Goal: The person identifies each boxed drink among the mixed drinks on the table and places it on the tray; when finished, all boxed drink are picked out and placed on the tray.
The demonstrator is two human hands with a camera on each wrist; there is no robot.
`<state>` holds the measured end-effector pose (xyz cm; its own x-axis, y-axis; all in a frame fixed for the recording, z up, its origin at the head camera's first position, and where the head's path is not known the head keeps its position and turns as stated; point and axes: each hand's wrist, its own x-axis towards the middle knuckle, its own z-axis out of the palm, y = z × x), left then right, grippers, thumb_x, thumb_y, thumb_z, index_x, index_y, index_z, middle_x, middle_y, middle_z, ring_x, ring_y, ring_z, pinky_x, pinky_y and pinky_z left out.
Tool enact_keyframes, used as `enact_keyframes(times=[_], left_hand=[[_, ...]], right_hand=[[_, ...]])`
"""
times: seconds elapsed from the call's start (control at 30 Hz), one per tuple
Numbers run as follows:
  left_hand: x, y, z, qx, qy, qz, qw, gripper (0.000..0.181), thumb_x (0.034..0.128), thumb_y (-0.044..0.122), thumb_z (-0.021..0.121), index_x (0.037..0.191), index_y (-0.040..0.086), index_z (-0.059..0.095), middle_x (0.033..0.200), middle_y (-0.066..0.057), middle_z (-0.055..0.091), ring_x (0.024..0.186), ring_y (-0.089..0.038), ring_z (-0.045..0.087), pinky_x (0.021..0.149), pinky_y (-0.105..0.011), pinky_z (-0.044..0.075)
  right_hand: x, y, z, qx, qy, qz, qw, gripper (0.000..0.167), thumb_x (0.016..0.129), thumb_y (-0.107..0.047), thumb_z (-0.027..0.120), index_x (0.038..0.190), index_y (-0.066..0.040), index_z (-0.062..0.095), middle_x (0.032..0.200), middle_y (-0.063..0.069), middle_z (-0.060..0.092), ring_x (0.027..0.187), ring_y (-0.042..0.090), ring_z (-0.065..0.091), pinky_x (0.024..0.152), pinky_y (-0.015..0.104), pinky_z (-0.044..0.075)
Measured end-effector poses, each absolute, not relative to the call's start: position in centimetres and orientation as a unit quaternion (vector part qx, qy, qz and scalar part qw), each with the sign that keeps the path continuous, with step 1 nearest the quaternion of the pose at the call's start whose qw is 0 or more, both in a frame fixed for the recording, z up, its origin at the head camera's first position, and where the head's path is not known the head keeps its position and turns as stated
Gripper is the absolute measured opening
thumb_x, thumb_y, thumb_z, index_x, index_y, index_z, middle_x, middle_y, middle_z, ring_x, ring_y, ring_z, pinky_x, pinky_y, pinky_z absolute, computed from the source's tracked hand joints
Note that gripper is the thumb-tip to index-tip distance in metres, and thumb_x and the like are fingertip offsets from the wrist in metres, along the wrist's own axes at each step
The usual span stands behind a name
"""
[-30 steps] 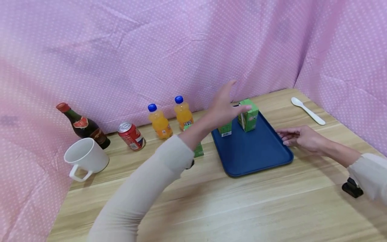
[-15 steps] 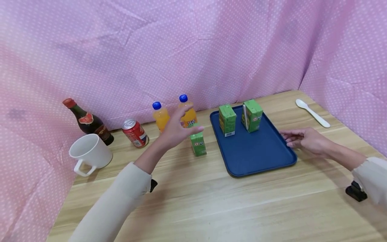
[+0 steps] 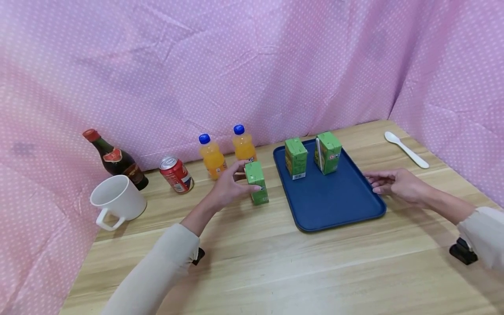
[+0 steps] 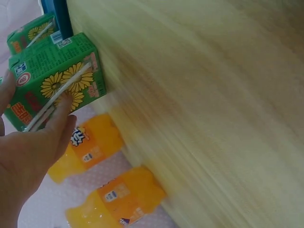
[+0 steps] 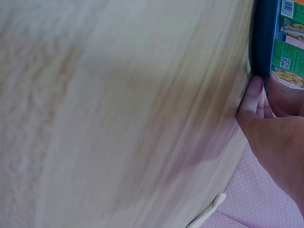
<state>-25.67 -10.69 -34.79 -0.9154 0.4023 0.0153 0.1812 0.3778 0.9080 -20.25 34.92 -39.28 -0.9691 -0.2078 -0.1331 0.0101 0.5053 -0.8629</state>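
Note:
My left hand [image 3: 229, 187] has its thumb and fingers on either side of a green drink carton [image 3: 257, 183], which stands upright on the table left of the tray. In the left wrist view a finger lies against the carton's flowered side [image 4: 71, 85], by its white straw [image 4: 57, 97]. At the right edge of a dark blue tray [image 3: 334, 205], my right hand [image 3: 401, 186] pinches the rim, as the right wrist view shows. Two more green cartons stand near the tray's far end, a left one [image 3: 296, 159] and a right one [image 3: 328, 153].
Behind my left hand are two orange soda bottles with blue caps, one left [image 3: 213, 159] and one right [image 3: 244, 146]. Further left are a red can [image 3: 176, 176], a dark bottle [image 3: 118, 162] and a white mug [image 3: 118, 199]. A white spoon [image 3: 407, 148] lies right of the tray.
My left hand has come away from above the tray, moved left and lowered onto the carton beside the orange bottles. My right hand stays at the tray's edge.

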Motion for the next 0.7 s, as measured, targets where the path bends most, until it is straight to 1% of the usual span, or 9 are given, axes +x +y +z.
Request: enact_keyframes(times=[0.17, 0.3, 0.43, 0.53, 0.6, 0.7], left_hand=[[-25.73, -10.67, -35.18, 0.174, 0.82, 0.536, 0.099, 0.064, 0.0766, 0.018, 0.083, 0.132, 0.021, 0.05, 0.121, -0.009, 0.054, 0.115, -0.028, 0.055, 0.096, -0.042, 0.048], [-25.74, -10.7, -35.32, 0.176, 0.819, 0.537, 0.097, 0.065, 0.0763, 0.018, 0.083, 0.133, 0.02, 0.05, 0.122, -0.01, 0.055, 0.116, -0.029, 0.054, 0.098, -0.043, 0.047], [-25.77, -10.62, -35.32, 0.183, 0.821, 0.533, 0.094, 0.065, 0.0769, 0.019, 0.082, 0.133, 0.019, 0.05, 0.122, -0.01, 0.054, 0.115, -0.03, 0.054, 0.098, -0.046, 0.046], [-25.74, -10.57, -35.23, 0.186, 0.824, 0.527, 0.089, 0.062, 0.0773, 0.02, 0.082, 0.131, 0.021, 0.051, 0.121, -0.009, 0.055, 0.115, -0.029, 0.055, 0.099, -0.047, 0.045], [-25.66, -10.57, -35.15, 0.187, 0.826, 0.524, 0.087, 0.06, 0.0773, 0.02, 0.082, 0.129, 0.021, 0.052, 0.12, -0.008, 0.055, 0.114, -0.029, 0.055, 0.099, -0.047, 0.045], [-25.47, -10.63, -34.96, 0.187, 0.828, 0.522, 0.086, 0.06, 0.0771, 0.019, 0.082, 0.129, 0.023, 0.053, 0.119, -0.005, 0.056, 0.114, -0.028, 0.055, 0.097, -0.043, 0.047]], right_hand=[[-20.35, 34.83, -39.44, -0.058, 0.858, -0.5, 0.105, 0.054, 0.087, 0.011, 0.059, 0.137, 0.015, 0.039, 0.122, 0.029, 0.055, 0.091, -0.001, 0.058, 0.077, 0.022, 0.054], [-20.36, 34.83, -39.52, -0.058, 0.852, -0.51, 0.106, 0.055, 0.086, 0.013, 0.06, 0.137, 0.015, 0.039, 0.12, 0.025, 0.058, 0.091, 0.0, 0.059, 0.076, 0.022, 0.055], [-20.26, 34.88, -39.45, -0.062, 0.857, -0.502, 0.102, 0.054, 0.087, 0.013, 0.059, 0.136, 0.016, 0.039, 0.121, 0.027, 0.057, 0.091, 0.0, 0.059, 0.077, 0.022, 0.054], [-20.25, 34.93, -39.41, -0.066, 0.859, -0.498, 0.099, 0.053, 0.087, 0.012, 0.059, 0.136, 0.016, 0.04, 0.121, 0.029, 0.056, 0.091, -0.001, 0.059, 0.077, 0.021, 0.054], [-20.29, 34.92, -39.46, -0.065, 0.856, -0.504, 0.099, 0.053, 0.086, 0.013, 0.059, 0.136, 0.016, 0.04, 0.121, 0.029, 0.056, 0.091, -0.001, 0.059, 0.077, 0.021, 0.054], [-20.39, 34.92, -39.55, -0.069, 0.849, -0.514, 0.102, 0.054, 0.086, 0.014, 0.059, 0.136, 0.017, 0.038, 0.119, 0.025, 0.058, 0.091, 0.0, 0.059, 0.077, 0.022, 0.054]])
